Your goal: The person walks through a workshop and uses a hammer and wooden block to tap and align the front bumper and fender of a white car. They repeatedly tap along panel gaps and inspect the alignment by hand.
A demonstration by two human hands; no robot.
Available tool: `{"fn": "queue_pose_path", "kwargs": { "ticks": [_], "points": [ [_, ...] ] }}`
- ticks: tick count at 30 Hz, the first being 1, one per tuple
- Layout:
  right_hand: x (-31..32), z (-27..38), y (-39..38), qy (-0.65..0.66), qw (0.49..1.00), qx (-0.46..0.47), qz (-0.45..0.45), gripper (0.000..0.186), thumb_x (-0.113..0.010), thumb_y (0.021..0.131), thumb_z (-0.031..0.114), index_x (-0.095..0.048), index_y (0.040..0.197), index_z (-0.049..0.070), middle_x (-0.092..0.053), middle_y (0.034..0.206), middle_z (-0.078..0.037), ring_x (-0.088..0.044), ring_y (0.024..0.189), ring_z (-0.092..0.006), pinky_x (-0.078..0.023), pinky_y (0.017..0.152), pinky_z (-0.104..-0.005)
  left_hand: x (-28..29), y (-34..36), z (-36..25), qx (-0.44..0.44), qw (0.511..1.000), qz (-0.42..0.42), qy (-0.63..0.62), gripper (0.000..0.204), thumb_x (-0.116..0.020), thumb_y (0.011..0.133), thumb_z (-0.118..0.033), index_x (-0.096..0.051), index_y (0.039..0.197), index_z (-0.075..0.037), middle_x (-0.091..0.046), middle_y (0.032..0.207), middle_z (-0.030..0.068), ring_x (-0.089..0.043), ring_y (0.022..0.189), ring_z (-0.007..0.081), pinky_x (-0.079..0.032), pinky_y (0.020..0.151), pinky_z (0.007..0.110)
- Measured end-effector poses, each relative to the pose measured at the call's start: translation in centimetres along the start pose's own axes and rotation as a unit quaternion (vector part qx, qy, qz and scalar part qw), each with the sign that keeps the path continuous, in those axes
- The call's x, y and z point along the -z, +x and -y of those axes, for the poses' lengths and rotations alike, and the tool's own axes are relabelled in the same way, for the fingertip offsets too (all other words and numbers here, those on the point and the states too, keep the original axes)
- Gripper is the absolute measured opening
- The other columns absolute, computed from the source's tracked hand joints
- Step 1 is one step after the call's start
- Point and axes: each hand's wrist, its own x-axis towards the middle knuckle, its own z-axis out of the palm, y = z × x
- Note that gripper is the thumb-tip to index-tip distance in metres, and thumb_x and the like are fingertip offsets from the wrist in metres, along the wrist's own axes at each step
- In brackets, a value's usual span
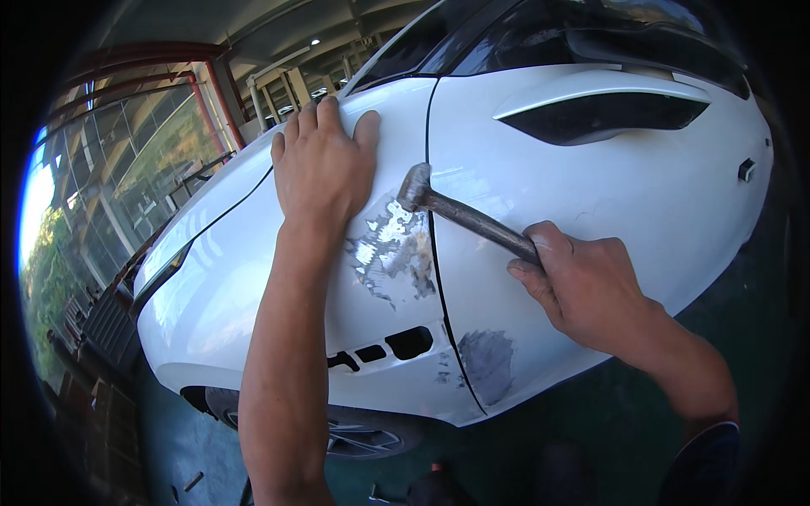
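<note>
My left hand [325, 169] lies flat on the upper part of a white car's front fender [371, 152], fingers stretched toward the hood. In my right hand [582, 278] is a hammer [481, 221], gripped by its handle. Its worn metal head is at the seam between fender and door [515, 278], just above a patch of bare, scraped metal [392, 244]; whether it touches the panel I cannot tell. A grey sanded patch [487, 364] shows low on the door's front edge. Rectangular openings [409, 342] cut through the lower fender.
The car's wheel [363, 437] sits below the fender. A side mirror [603, 110] juts out at the upper right. Small tools [194, 481] lie on the green floor at lower left. Large windows [110, 169] and red pipes stand beyond the car.
</note>
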Motion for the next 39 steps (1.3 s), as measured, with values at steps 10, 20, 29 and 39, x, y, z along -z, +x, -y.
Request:
{"fn": "queue_pose_path", "kwargs": {
  "ticks": [10, 20, 29, 39],
  "points": [
    [0.6, 0.3, -0.1, -0.046, 0.999, 0.006, 0.017, 0.027, -0.068, 0.100, 0.026, -0.057, 0.098, 0.001, -0.061, 0.059, -0.009, -0.056, 0.041, -0.0212, -0.040, 0.041, -0.0343, 0.5, -0.2, -0.4, 0.001, 1.000, 0.004, -0.008, 0.063, -0.047, 0.103, -0.052, -0.058, 0.140, -0.002, -0.057, 0.146, 0.0227, -0.046, 0.144, 0.0369, -0.029, 0.123, 0.050],
    [0.0, 0.5, -0.4, -0.003, 0.999, 0.024, -0.034, 0.027, -0.069, 0.099, 0.024, -0.056, 0.096, 0.001, -0.061, 0.059, -0.010, -0.056, 0.041, -0.0226, -0.040, 0.040, -0.0353, 0.5, -0.2, -0.2, 0.000, 1.000, 0.017, -0.012, 0.067, -0.044, 0.103, -0.051, -0.054, 0.144, 0.000, -0.054, 0.149, 0.0243, -0.043, 0.147, 0.0379, -0.028, 0.124, 0.051],
    [-0.3, 0.4, -0.5, -0.015, 0.999, 0.025, -0.022, 0.027, -0.070, 0.099, 0.025, -0.056, 0.093, 0.002, -0.061, 0.059, -0.010, -0.057, 0.041, -0.0220, -0.040, 0.040, -0.0350, 0.5, -0.4, -0.4, 0.002, 1.000, 0.006, -0.008, 0.067, -0.046, 0.103, -0.051, -0.055, 0.143, 0.001, -0.055, 0.147, 0.0250, -0.046, 0.144, 0.0383, -0.030, 0.122, 0.051],
    [-0.8, 0.6, -0.9, 0.001, 1.000, 0.008, 0.013, 0.027, -0.073, 0.096, 0.022, -0.056, 0.099, 0.001, -0.059, 0.059, -0.009, -0.058, 0.044, -0.0266, -0.041, 0.045, -0.0383, 0.2, -0.6, -0.3, -0.004, 1.000, -0.015, -0.003, 0.067, -0.047, 0.102, -0.051, -0.057, 0.141, 0.002, -0.057, 0.145, 0.0246, -0.049, 0.141, 0.0372, -0.033, 0.120, 0.051]
  ]
}}
